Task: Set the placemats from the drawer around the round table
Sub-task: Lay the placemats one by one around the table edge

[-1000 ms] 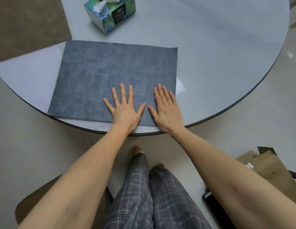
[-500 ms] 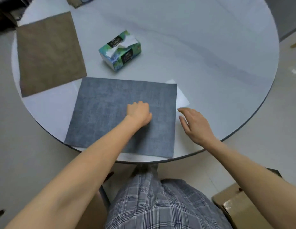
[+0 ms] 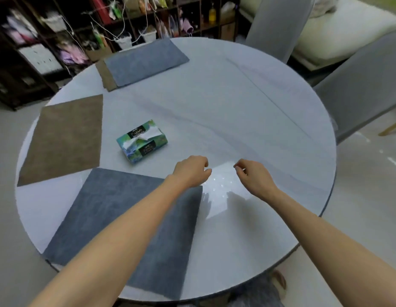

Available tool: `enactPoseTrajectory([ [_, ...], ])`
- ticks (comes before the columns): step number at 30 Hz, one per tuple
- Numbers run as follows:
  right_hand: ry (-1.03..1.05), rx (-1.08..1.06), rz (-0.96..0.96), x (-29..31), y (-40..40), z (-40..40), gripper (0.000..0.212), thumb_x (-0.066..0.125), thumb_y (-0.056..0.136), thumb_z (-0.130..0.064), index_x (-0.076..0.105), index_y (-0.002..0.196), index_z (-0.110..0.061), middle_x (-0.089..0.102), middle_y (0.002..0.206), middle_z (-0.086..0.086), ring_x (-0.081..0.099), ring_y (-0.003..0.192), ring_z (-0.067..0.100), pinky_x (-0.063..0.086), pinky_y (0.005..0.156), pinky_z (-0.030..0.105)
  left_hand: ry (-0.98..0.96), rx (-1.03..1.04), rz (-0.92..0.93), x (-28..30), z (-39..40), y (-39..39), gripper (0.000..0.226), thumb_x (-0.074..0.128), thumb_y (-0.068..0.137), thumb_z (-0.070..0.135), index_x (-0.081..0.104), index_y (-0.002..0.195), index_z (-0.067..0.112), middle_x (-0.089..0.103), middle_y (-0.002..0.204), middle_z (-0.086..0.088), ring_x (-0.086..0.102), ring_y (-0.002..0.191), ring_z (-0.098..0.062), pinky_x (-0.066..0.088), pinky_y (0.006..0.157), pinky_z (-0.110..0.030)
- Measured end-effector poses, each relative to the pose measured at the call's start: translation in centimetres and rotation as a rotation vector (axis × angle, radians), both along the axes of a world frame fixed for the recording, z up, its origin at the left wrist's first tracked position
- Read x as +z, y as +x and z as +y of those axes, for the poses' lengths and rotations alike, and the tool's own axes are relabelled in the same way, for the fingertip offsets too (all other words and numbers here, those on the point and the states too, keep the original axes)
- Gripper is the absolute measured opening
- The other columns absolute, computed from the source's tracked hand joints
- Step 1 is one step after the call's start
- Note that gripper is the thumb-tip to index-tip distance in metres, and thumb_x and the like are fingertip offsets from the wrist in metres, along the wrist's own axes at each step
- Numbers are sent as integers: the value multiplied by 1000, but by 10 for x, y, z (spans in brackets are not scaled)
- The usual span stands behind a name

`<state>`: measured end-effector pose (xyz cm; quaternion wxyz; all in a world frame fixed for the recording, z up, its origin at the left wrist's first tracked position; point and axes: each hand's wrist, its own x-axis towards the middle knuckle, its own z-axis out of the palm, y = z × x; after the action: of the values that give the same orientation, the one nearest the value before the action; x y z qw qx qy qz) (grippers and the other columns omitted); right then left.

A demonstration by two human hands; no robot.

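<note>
Both the left hand (image 3: 191,170) and right hand (image 3: 254,178) hover above the table (image 3: 248,111), grip loosely curled, holding nothing.

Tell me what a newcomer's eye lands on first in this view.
First, the two bare forearms reaching over the near edge of the round white table, with the left hand and right hand loosely curled above its glossy top. Next, the grey placemat under the left arm, a brown placemat at the left edge, and a stack of placemats at the far side. A green tissue box sits between them.
</note>
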<state>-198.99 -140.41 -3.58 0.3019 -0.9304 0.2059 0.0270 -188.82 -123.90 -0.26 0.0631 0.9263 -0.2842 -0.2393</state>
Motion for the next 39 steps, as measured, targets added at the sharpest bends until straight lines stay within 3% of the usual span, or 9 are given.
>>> enactPoseTrajectory([
  [8, -90, 143, 7, 31, -10, -113, 25, 40, 94, -20, 60, 88, -5, 66, 78, 8, 60, 76, 29, 48, 65, 37, 1, 77, -55, 24, -137, -36, 34, 43, 97, 33, 58, 121, 15, 61, 120, -3, 57, 108, -26, 43, 83, -33],
  [14, -82, 338, -61, 56, 18, -87, 28, 39, 95, -20, 55, 81, -2, 59, 69, 11, 50, 62, 28, 37, 55, 34, 5, 182, -117, 45, -126, -23, 35, 42, 98, 35, 55, 124, 16, 60, 122, -3, 56, 109, -24, 41, 80, -33],
  [19, -126, 491, -24, 57, 31, 3, 26, 39, 94, -21, 58, 87, -4, 64, 79, 12, 58, 72, 30, 42, 59, 33, -3, 303, -117, 43, -21, -24, 35, 42, 98, 35, 55, 126, 18, 60, 121, -2, 55, 111, -25, 43, 82, -34],
  [24, -197, 625, 0, 50, 58, 151, 25, 42, 94, -23, 62, 96, -8, 66, 99, 13, 59, 91, 35, 41, 66, 32, -66, 429, -142, 40, 167, -37, 30, 45, 96, 34, 59, 117, 18, 63, 118, -3, 58, 107, -26, 45, 77, -33],
  [30, -234, 719, 77, 48, 81, 325, 26, 40, 93, -22, 58, 85, -5, 63, 88, 14, 58, 82, 33, 44, 65, 35, -33, 574, -128, 42, 381, -31, 28, 50, 92, 31, 63, 112, 16, 64, 118, -6, 58, 109, -29, 49, 90, -37],
  [34, -253, 699, 110, 40, 103, 386, 24, 39, 91, -19, 48, 71, -9, 57, 75, 9, 53, 71, 29, 32, 53, 31, -73, 590, -87, 33, 445, -2, 31, 49, 92, 29, 61, 117, 14, 63, 121, -7, 58, 110, -28, 49, 92, -40],
  [39, -280, 633, 73, 37, 156, 418, 25, 39, 93, -18, 54, 78, -4, 62, 82, 15, 49, 71, 31, 35, 60, 31, -41, 493, -82, 29, 457, 58, 34, 46, 95, 30, 56, 124, 15, 59, 125, -5, 55, 113, -27, 47, 93, -37],
])
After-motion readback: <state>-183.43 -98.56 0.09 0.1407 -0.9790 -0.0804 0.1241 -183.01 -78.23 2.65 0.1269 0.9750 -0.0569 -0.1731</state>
